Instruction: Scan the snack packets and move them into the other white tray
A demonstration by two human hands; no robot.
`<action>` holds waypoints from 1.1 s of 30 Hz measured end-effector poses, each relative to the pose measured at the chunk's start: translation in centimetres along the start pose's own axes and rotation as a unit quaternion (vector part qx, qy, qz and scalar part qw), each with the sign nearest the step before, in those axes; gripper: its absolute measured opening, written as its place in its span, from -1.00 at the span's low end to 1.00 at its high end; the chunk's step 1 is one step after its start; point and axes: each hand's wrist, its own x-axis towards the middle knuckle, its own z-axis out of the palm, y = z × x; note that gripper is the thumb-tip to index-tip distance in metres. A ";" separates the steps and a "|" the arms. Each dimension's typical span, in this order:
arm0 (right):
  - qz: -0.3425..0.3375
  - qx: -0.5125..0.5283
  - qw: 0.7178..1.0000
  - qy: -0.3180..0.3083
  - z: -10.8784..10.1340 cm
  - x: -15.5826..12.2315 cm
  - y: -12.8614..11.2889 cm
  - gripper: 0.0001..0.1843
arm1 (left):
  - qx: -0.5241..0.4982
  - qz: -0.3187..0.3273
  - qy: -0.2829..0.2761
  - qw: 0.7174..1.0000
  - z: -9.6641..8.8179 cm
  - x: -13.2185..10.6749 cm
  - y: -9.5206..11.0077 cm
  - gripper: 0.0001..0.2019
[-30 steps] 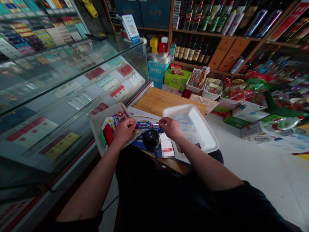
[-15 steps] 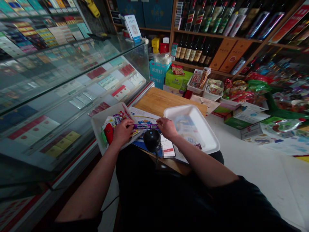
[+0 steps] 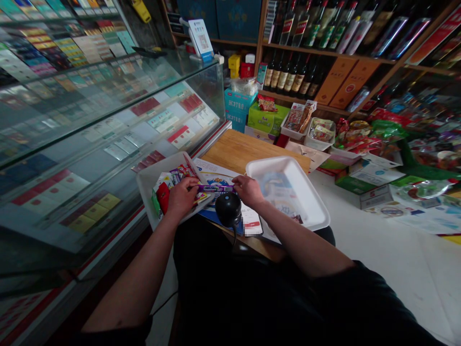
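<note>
A slim purple candy pack [image 3: 216, 189] is stretched level between my two hands. My left hand [image 3: 183, 196] pinches its left end, and my right hand [image 3: 249, 189] pinches the right end. Just below the pack stands a black barcode scanner [image 3: 228, 209] with a round head and a cable. Under my left hand is a white tray [image 3: 144, 185] of colourful packaged sweets. Right of my right hand lies a second white tray [image 3: 317, 206], with a small dark packet [image 3: 297, 219] near its lower edge. A phone [image 3: 252, 222] with a lit screen lies beside the scanner.
The trays rest on a wooden table [image 3: 237, 149] with a printed sheet on it. A glass display counter [image 3: 118, 139] of flat boxes runs along the left. Bottle shelves [image 3: 288, 79] stand behind. Snack boxes [image 3: 268, 117] and bags crowd the floor at the right.
The purple pack has been turned slightly in my fingers, its barcode end now less plain to see. Both hands keep their hold; the whole view has shifted a little.
</note>
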 end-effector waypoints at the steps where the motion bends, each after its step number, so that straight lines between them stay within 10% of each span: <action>1: 0.002 0.003 1.000 -0.001 0.0 0.0 0.0 -0.75 | -0.001 -0.001 -0.001 1.000 0.0 0.0 0.0 -0.78; 33: 0.015 0.046 0.998 -0.029 -0.5 1.4 -0.6 -0.78 | -0.003 0.017 0.059 0.998 -1.5 -2.7 0.5 -0.68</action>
